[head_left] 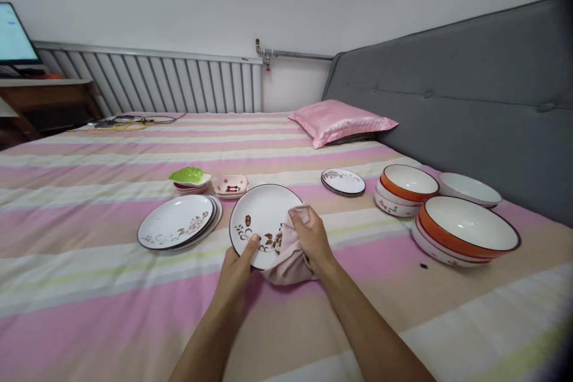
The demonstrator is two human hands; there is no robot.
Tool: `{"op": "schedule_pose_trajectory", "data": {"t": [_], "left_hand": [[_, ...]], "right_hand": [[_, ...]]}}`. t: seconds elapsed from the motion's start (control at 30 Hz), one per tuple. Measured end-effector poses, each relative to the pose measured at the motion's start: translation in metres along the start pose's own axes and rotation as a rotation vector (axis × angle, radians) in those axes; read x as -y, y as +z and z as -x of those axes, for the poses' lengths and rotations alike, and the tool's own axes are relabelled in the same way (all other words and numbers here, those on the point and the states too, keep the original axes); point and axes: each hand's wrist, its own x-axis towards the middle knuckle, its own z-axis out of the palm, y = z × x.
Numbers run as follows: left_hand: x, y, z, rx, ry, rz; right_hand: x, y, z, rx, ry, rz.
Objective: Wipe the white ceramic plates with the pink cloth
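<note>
A white plate (266,215) with a dark rim and brown flowers is held tilted above the bed. My left hand (239,268) grips its lower left edge, thumb on top and fingers hidden beneath. My right hand (313,242) is closed on a pinkish cloth (289,259), which wraps over the plate's right rim and hangs below it. To the left lies a stack of similar plates (176,221). Small pink dishes (230,185) and a green leaf-shaped dish (190,175) sit just behind.
At right stand orange-and-white bowls (470,227), more stacked bowls (407,185) and a white bowl (470,187). Small plates (343,181) lie nearer the middle. Behind are a pink pillow (340,119), a grey headboard (470,83) and cables (134,121). Striped bedding (89,286) lies under everything.
</note>
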Motion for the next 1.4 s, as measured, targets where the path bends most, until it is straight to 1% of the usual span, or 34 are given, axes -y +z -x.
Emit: {"op": "schedule_pose_trajectory", "data": {"t": [0.07,0.2,0.37,0.5,0.63,0.8,0.93,1.07,1.2,1.3,1.4], "left_hand": [[0.001,-0.004,-0.002,0.021,0.051,-0.006],[0.001,-0.013,-0.005,0.124,0.154,-0.118],[-0.004,-0.021,-0.006,0.194,0.206,-0.229],[-0.011,-0.025,-0.003,0.268,0.214,-0.293],[-0.019,-0.027,0.0,0.355,0.146,-0.361],[-0.025,-0.031,0.004,0.439,0.059,-0.396],[-0.027,-0.035,0.008,0.46,0.003,-0.379],[-0.03,-0.038,0.009,0.484,-0.094,-0.4],[-0.031,-0.043,0.009,0.551,-0.175,-0.434],[-0.03,-0.047,0.011,0.605,-0.235,-0.451],[-0.028,-0.049,0.013,0.614,-0.299,-0.477]], "right_hand": [[0.004,-0.001,0.001,0.031,-0.064,0.057],[0.009,-0.007,0.0,0.083,-0.159,0.114],[0.016,-0.015,-0.001,0.189,-0.239,0.151],[0.021,-0.021,-0.003,0.255,-0.256,0.159],[0.024,-0.027,-0.005,0.333,-0.237,0.148],[0.028,-0.034,-0.005,0.431,-0.227,0.197],[0.033,-0.037,-0.004,0.511,-0.206,0.255],[0.039,-0.037,-0.001,0.609,-0.188,0.311],[0.043,-0.038,0.002,0.683,-0.166,0.397],[0.044,-0.038,0.003,0.771,-0.153,0.49],[0.047,-0.036,0.006,0.894,-0.178,0.532]]}}
